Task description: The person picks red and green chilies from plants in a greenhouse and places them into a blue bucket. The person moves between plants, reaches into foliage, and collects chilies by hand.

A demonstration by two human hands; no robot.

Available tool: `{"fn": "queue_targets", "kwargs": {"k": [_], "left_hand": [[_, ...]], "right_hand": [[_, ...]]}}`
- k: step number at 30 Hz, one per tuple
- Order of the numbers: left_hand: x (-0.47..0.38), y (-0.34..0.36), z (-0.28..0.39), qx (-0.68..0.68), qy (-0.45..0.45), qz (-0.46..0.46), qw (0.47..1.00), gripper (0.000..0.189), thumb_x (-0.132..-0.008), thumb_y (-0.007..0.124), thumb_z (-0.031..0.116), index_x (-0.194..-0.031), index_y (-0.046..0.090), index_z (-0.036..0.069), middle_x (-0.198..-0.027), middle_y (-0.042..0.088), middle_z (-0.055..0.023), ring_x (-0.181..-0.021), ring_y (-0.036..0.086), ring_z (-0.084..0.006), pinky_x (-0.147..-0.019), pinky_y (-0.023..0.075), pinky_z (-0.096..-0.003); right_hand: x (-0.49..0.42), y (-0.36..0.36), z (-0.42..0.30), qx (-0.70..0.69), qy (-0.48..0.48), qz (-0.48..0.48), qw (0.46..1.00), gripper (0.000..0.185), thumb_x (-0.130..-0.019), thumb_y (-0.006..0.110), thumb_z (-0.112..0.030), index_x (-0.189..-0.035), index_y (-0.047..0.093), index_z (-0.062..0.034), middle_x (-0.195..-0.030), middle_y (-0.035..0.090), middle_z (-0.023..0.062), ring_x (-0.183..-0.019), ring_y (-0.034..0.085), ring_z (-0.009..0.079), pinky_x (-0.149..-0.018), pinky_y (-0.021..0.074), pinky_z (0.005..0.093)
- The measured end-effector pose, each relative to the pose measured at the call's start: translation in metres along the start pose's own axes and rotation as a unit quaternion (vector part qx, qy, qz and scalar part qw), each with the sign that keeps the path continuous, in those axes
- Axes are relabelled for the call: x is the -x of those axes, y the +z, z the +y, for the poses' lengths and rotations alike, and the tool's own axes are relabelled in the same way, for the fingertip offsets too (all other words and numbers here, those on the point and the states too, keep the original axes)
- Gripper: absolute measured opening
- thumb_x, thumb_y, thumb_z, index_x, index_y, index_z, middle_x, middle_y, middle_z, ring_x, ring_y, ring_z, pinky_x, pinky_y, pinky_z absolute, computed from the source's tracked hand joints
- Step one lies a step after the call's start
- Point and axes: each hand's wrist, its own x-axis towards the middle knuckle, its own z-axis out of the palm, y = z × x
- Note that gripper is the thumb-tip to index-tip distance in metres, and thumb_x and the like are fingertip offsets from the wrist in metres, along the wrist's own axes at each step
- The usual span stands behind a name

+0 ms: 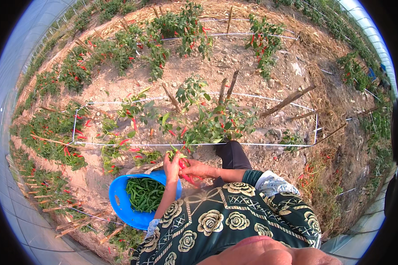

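My left hand (171,167) is raised beside a blue plastic tub (116,198), its fingers closed on a leafy green pepper sprig (174,153). Close against it, my right hand (196,169) holds several red chili peppers (187,179), some hanging below the fingers. Both hands partly hide the peppers between them. Long green chili peppers (146,194) lie heaped in the tub, partly covered by my left forearm. Directly ahead stands a pepper plant (212,124) with a few red fruits among its leaves.
White string (252,144) runs across the row just beyond my hands, tied around wooden stakes (287,101). Red-fruited pepper plants (53,127) crowd the left side. Another row (182,26) grows farther ahead on dry, stony soil (232,59). Plastic greenhouse sheeting (6,96) curves around the sides.
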Motion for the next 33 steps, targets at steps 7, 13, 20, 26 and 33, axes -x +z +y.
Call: {"fn": "queue_targets", "kwargs": {"k": [7, 13, 20, 26, 33], "left_hand": [[0.011, -0.018, -0.027, 0.182, -0.076, 0.014, 0.980, 0.033, -0.077, 0.055, 0.010, -0.106, 0.044, 0.001, -0.093, 0.053, -0.0088, -0.079, 0.054, -0.0185, -0.068, 0.0445, -0.0292], [0.022, -0.059, -0.053, 0.137, -0.282, 0.096, 0.945, 0.036, -0.077, 0.055, 0.023, -0.110, 0.043, 0.014, -0.097, 0.054, -0.0036, -0.090, 0.053, -0.0165, -0.069, 0.0435, -0.0330], [0.006, -0.054, -0.063, 0.129, -0.281, 0.047, 0.950, 0.020, -0.080, 0.053, 0.015, -0.098, 0.050, 0.007, -0.085, 0.059, -0.0057, -0.073, 0.058, -0.0146, -0.060, 0.0467, -0.0255], [-0.145, 0.039, -0.042, 0.117, -0.047, -0.009, 0.992, 0.014, -0.081, 0.054, 0.012, -0.089, 0.057, 0.001, -0.077, 0.059, -0.0045, -0.066, 0.056, -0.0113, -0.058, 0.0455, -0.0219], [-0.348, 0.137, -0.106, -0.140, -0.013, -0.047, 0.989, 0.023, -0.071, 0.061, 0.013, -0.091, 0.059, 0.001, -0.070, 0.060, -0.0082, -0.055, 0.054, -0.0130, -0.050, 0.0431, -0.0250]], "right_hand": [[0.013, 0.002, 0.024, -0.141, 0.079, -0.100, 0.982, 0.046, -0.072, 0.064, -0.021, -0.108, 0.044, -0.0008, -0.086, 0.057, 0.0092, -0.070, 0.057, 0.0154, -0.059, 0.0473, 0.0260], [0.009, -0.022, -0.029, -0.299, 0.135, 0.047, 0.944, 0.040, -0.074, 0.061, -0.014, -0.108, 0.044, 0.0008, -0.091, 0.056, 0.0126, -0.079, 0.058, 0.0214, -0.072, 0.0488, 0.0337], [-0.010, -0.268, -0.434, 0.177, -0.417, 0.383, 0.805, 0.044, -0.085, 0.043, -0.036, -0.110, 0.044, 0.0003, -0.089, 0.058, 0.0132, -0.083, 0.057, 0.0219, -0.078, 0.0432, 0.0332], [-0.024, -0.235, -0.251, 0.139, -0.236, 0.012, 0.962, 0.024, -0.086, 0.046, -0.018, -0.099, 0.049, 0.0022, -0.078, 0.057, 0.0087, -0.073, 0.057, 0.0143, -0.069, 0.0468, 0.0251], [0.038, -0.170, 0.001, -0.140, 0.185, 0.057, 0.971, 0.024, -0.083, 0.051, -0.014, -0.097, 0.050, 0.0055, -0.078, 0.058, 0.0112, -0.069, 0.058, 0.0165, -0.065, 0.0473, 0.0262]]}}
